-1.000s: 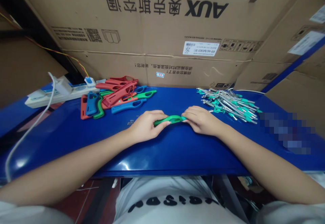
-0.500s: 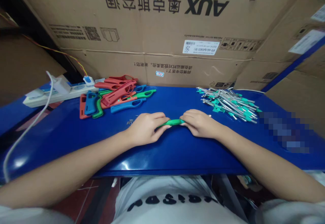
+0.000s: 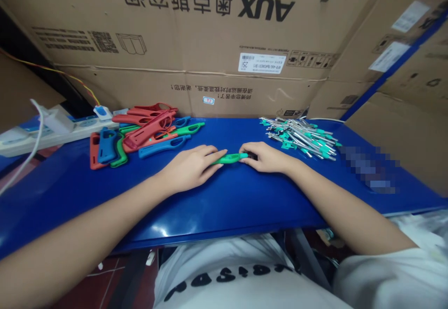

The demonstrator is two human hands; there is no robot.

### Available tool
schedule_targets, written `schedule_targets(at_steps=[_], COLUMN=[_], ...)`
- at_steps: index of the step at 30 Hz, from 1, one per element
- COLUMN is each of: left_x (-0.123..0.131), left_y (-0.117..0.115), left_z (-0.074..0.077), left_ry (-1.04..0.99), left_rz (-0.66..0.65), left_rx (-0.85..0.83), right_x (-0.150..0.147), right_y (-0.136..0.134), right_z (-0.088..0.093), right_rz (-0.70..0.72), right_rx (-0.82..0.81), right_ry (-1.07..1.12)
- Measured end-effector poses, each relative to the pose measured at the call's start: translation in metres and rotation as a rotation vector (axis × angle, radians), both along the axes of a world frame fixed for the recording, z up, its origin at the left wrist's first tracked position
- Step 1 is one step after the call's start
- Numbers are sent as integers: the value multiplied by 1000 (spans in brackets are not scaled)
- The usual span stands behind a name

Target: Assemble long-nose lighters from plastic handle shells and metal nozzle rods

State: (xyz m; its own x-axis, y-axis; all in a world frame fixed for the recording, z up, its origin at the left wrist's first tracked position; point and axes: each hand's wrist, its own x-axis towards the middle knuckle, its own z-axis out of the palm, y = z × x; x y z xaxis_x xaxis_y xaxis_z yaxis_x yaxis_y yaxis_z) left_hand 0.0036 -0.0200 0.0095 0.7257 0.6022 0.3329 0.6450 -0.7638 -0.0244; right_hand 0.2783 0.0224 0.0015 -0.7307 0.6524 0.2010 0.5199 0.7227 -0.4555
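Observation:
My left hand [image 3: 192,166] pinches the left part of a green lighter casing [image 3: 229,158] between thumb and fingers, low over the blue table. At the casing's right end, the fingertips of my right hand [image 3: 266,157] are closed around its narrow tip, where a teal bit shows. Whatever lies deeper inside the right hand's curled fingers is hidden. Left of my hands lies a pile of red, blue and green lighter casings [image 3: 154,129]. Beyond my right hand is a heap of thin metal lighter tubes with teal parts [image 3: 303,136].
A large cardboard box [image 3: 196,38] walls off the back of the blue table [image 3: 217,206]. On the left is a white power strip [image 3: 87,129] with plugs and a white cable [image 3: 37,131]. The table's front edge runs close to my body. A blurred patch covers something at right.
The view has shifted, and the surroundings appear farther left. Both hands still grip the green casing; more of it shows between them, and my left fingers are straighter.

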Motion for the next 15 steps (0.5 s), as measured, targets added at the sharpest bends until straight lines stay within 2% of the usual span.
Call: schedule_targets(at_steps=[4,6,7,9,12,13,15], left_x=[-2,-2,-2,-2,-2,-2,-1], left_y=[6,7,7,7,5,4,2], left_z=[-2,-3,-3,-5,-5,-6,-5], left_ry=[4,-1,-2,-3,3,8,24], left_rz=[34,24,16,8,5,4,3], left_rx=[-50,-73,-83,-98,-98,-92,-76], right_x=[13,28,39,71,137,162,209], right_y=[4,6,7,8,4,0,-10], right_z=[10,24,34,55,84,90,96], right_rz=[-47,-75,-140,-408,-1042,-1173,-1332], right_rx=[-34,-79,-101,-72,-2,-6,-39], right_ry=[-42,-76,-86,-146,-357,-403,-460])
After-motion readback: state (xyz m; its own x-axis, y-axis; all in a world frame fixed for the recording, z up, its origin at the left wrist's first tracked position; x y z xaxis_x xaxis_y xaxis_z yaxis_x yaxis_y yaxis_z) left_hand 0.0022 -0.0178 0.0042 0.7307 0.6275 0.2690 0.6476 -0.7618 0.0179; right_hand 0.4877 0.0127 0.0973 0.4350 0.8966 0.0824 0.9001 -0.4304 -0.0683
